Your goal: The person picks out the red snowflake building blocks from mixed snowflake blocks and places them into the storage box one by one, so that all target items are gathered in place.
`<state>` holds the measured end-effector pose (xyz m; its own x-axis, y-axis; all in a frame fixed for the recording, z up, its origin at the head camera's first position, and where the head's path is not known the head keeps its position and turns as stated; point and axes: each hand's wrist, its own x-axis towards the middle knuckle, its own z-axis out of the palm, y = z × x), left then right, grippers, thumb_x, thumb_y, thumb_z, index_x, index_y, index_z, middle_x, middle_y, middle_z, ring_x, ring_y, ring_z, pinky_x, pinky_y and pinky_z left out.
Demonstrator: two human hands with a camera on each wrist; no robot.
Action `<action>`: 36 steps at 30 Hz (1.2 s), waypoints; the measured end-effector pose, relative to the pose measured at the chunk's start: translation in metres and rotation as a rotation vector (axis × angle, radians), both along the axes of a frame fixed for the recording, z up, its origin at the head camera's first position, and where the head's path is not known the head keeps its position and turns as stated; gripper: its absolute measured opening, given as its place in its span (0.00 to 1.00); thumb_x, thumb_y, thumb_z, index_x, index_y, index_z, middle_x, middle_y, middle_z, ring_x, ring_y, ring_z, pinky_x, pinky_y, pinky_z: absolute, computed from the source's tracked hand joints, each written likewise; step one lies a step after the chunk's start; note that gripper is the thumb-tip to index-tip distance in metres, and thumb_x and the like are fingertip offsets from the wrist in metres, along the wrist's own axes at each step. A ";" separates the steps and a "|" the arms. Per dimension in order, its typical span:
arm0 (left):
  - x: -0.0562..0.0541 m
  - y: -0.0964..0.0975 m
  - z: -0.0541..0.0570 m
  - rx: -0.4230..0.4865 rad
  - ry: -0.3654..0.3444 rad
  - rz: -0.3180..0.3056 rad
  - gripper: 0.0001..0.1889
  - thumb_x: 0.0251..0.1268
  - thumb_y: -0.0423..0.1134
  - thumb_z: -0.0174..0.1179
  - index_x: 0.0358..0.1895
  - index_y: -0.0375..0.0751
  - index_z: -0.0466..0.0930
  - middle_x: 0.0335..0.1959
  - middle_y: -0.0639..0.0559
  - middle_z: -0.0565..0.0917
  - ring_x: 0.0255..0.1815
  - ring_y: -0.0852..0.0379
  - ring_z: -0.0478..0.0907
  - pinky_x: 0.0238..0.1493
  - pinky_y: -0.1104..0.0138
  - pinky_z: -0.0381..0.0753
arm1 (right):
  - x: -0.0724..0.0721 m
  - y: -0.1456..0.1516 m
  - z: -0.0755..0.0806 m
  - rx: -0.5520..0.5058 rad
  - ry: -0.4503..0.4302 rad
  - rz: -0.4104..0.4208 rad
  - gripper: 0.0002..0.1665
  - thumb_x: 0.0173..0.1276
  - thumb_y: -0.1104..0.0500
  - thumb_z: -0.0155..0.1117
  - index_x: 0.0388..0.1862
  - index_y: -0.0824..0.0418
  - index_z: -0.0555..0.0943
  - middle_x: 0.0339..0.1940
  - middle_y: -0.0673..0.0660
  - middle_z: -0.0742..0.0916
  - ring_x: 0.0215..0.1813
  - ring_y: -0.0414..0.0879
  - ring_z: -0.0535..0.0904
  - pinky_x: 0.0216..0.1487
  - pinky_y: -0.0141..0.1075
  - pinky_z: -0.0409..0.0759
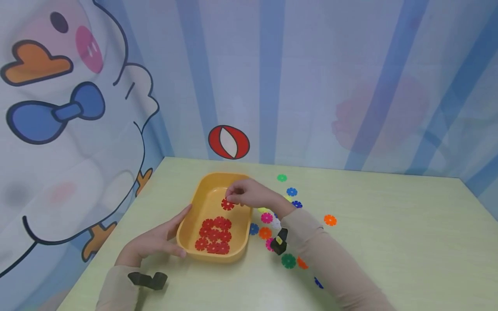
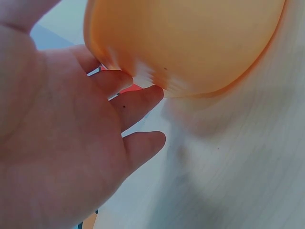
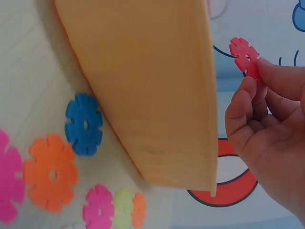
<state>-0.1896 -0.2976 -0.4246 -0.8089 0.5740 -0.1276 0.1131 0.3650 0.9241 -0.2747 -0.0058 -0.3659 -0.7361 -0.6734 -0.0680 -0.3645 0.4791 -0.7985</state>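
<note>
A yellow-orange plastic tray (image 1: pixel 193 216) stands on the table, with several red snowflake discs (image 1: pixel 213 235) lying at its near end. Between thumb and fingers my right hand (image 1: pixel 249 193) pinches one red snowflake disc (image 3: pixel 244 55), held over the tray's far part. In the right wrist view that hand (image 3: pixel 274 114) appears past the tray's rim. My left hand (image 1: pixel 157 242) is at the tray's left side, its fingers spread and fairly straight along the wall. The left wrist view shows the palm (image 2: pixel 62 133) and fingertips against the tray's outer wall (image 2: pixel 190 47).
Loose snowflake discs in pink, orange (image 1: pixel 265 233), blue (image 3: pixel 84 125), green (image 1: pixel 288 261) and other colours are scattered right of the tray, some partly under the right forearm. One orange disc (image 1: pixel 330 220) lies farther right. A printed curtain (image 1: pixel 311 86) hangs behind the table.
</note>
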 end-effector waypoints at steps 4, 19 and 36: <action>0.000 0.000 0.000 -0.002 -0.004 0.000 0.60 0.53 0.41 0.72 0.78 0.47 0.31 0.79 0.42 0.32 0.77 0.35 0.30 0.71 0.38 0.44 | -0.003 -0.012 -0.005 -0.038 -0.017 -0.026 0.07 0.72 0.58 0.59 0.41 0.60 0.82 0.34 0.52 0.84 0.45 0.58 0.78 0.47 0.45 0.82; 0.000 0.000 0.001 -0.004 -0.017 -0.003 0.59 0.54 0.40 0.71 0.78 0.47 0.30 0.79 0.43 0.31 0.77 0.36 0.30 0.71 0.38 0.42 | -0.013 -0.040 -0.023 -0.146 -0.103 -0.139 0.09 0.72 0.60 0.58 0.43 0.64 0.82 0.31 0.54 0.80 0.35 0.46 0.76 0.49 0.48 0.82; 0.001 -0.001 0.002 0.007 -0.040 0.005 0.60 0.54 0.39 0.71 0.78 0.48 0.30 0.79 0.44 0.31 0.78 0.37 0.29 0.72 0.38 0.39 | -0.017 -0.052 -0.040 -0.075 -0.190 -0.249 0.09 0.70 0.59 0.61 0.38 0.64 0.84 0.28 0.55 0.80 0.30 0.46 0.74 0.34 0.31 0.75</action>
